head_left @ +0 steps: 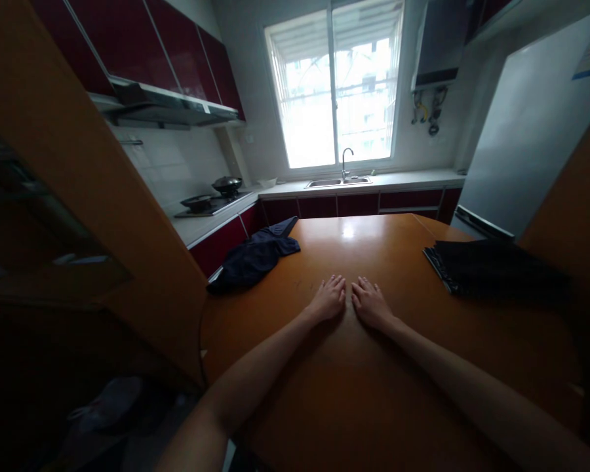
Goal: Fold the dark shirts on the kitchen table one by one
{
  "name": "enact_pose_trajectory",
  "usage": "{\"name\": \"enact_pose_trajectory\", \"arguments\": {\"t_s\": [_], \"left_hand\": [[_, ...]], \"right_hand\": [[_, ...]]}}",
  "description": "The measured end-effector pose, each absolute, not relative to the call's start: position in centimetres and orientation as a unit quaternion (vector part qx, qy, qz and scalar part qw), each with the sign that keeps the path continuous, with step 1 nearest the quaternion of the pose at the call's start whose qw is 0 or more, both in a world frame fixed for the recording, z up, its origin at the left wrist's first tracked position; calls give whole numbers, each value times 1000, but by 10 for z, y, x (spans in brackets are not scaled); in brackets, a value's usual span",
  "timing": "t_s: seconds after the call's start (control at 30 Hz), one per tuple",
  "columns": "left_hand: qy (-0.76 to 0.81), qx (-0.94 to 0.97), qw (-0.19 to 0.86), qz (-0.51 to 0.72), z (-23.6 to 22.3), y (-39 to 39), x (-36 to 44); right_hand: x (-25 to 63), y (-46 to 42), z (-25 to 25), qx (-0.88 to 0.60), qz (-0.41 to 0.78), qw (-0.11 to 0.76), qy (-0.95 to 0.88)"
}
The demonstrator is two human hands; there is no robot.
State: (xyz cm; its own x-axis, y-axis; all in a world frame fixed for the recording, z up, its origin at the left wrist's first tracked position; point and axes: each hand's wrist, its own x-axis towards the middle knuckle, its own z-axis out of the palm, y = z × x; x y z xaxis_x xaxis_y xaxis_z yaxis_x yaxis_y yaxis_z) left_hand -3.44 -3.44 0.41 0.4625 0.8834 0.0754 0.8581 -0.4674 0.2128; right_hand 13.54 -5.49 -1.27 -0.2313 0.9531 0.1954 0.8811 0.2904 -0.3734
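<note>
My left hand (329, 299) lies palm down on the wooden table (354, 387), its fingers stretched forward and nothing in it. Beside it, a small gap to the right, my right hand (370, 301) rests flat in the same way. A dark navy garment (255, 257) lies crumpled on the table's left side, apart from my left hand. On the right side sits a folded stack of black material (491, 267), perhaps cloth or plastic bags; I cannot tell which. Neither hand touches these things.
Behind the table runs a counter with a sink (324, 184) and a faucet (345, 160) under the window. At the left are a stove with a wok (227, 184) and a pan (196, 201), below a range hood (172, 108). A refrigerator (531, 124) stands at the right.
</note>
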Motion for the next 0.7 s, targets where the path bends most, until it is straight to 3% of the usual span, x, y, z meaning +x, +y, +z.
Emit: {"name": "enact_pose_trajectory", "arguments": {"t_s": [0.7], "left_hand": [[436, 888, 71, 127, -10, -39, -39]], "right_hand": [[155, -56, -20, -543, 48, 162, -823]]}}
